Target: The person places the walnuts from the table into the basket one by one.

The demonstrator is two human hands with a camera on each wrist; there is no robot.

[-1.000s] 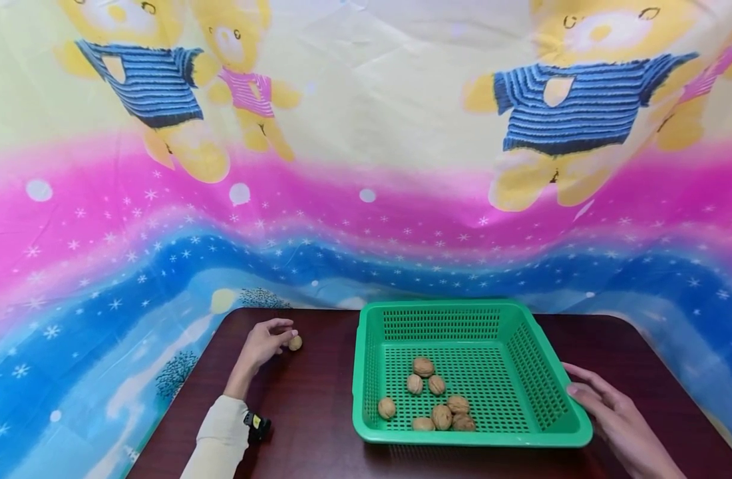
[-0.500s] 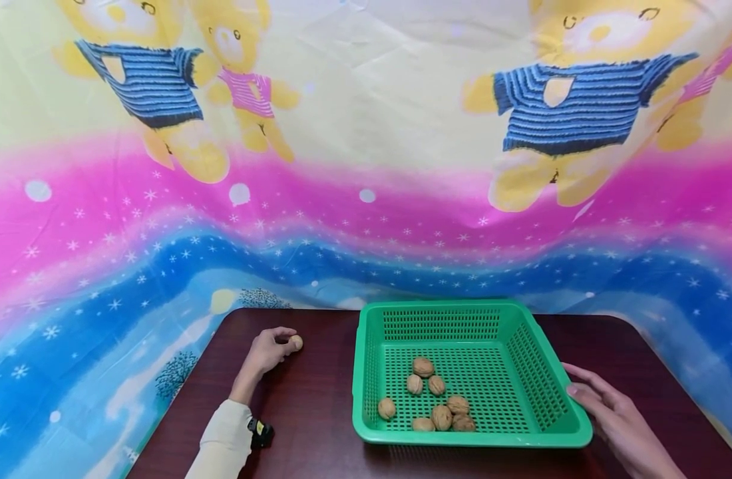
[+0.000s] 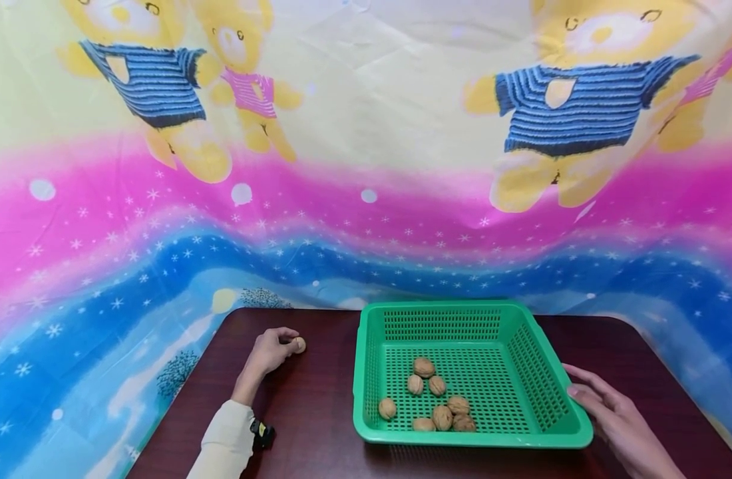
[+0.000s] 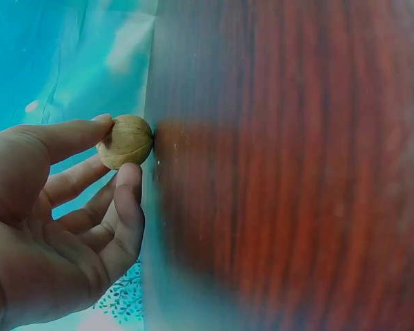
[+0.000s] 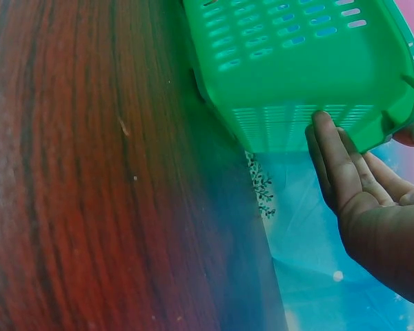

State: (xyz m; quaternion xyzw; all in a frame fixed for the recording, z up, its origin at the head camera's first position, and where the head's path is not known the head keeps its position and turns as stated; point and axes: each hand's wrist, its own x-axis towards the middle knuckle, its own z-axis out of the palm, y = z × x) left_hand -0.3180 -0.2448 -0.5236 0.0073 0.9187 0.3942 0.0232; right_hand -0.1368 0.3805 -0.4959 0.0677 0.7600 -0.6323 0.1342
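Note:
Thumb and fingers of my left hand [image 3: 271, 352] pinch a walnut [image 4: 125, 143] at the table's left side. In the left wrist view the walnut's edge meets or nearly meets the tabletop. A green plastic basket [image 3: 474, 439] with slotted walls stands right of centre. Inside it, several walnuts [image 3: 442, 418] lie on the bottom, mostly towards the near side. My right hand [image 3: 620, 419] holds the basket's right rim, thumb at the rim. In the right wrist view its extended fingers [image 5: 338, 162] lie against the outer wall.
The dark red-brown wooden table [image 3: 318, 412] has rounded far corners. Behind it hangs a cloth [image 3: 366, 166] printed with bears and snowflakes, reaching down past the table's edges. A black device [image 3: 262, 432] is at the left wrist, beside the cream sleeve [image 3: 225, 436].
The left hand has shifted slightly nearer and to the right, and its thumb and fingers have closed round the walnut. My right hand, the basket and the walnuts inside stay put.

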